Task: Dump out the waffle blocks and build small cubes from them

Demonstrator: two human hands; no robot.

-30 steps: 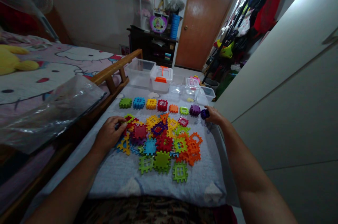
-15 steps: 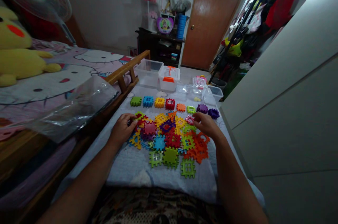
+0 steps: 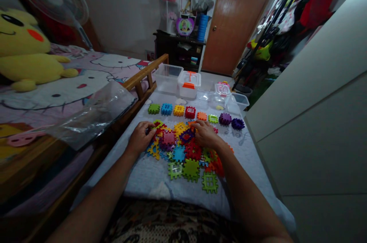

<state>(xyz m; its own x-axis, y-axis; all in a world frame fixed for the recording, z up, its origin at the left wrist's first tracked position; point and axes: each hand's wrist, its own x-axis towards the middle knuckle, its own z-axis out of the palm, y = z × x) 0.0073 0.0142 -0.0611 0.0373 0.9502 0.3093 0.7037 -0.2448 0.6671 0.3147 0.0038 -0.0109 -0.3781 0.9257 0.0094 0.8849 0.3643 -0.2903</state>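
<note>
A heap of coloured interlocking plastic tiles (image 3: pixel 183 153) lies on a pale blue quilt (image 3: pixel 160 185). Behind it runs a row of single tiles, from a green one (image 3: pixel 154 109) on the left to a dark purple one (image 3: pixel 237 123) on the right. My left hand (image 3: pixel 141 138) rests on the heap's left edge, fingers curled onto the tiles there. My right hand (image 3: pixel 205 134) lies over the heap's upper middle, fingertips bent down onto a purple tile (image 3: pixel 187 135). Whether either hand actually grips a tile is hidden.
Clear plastic boxes (image 3: pixel 169 78) and a white case with an orange latch (image 3: pixel 188 83) stand behind the row. A wooden bed rail (image 3: pixel 143 75), a crumpled plastic bag (image 3: pixel 94 115) and a yellow plush toy (image 3: pixel 25 54) lie left. White cupboard doors (image 3: pixel 309 94) rise on the right.
My right hand left the dark purple tile at the row's right end and came back left onto the heap's middle. The left hand stayed at the heap's left edge. The camera turned left.
</note>
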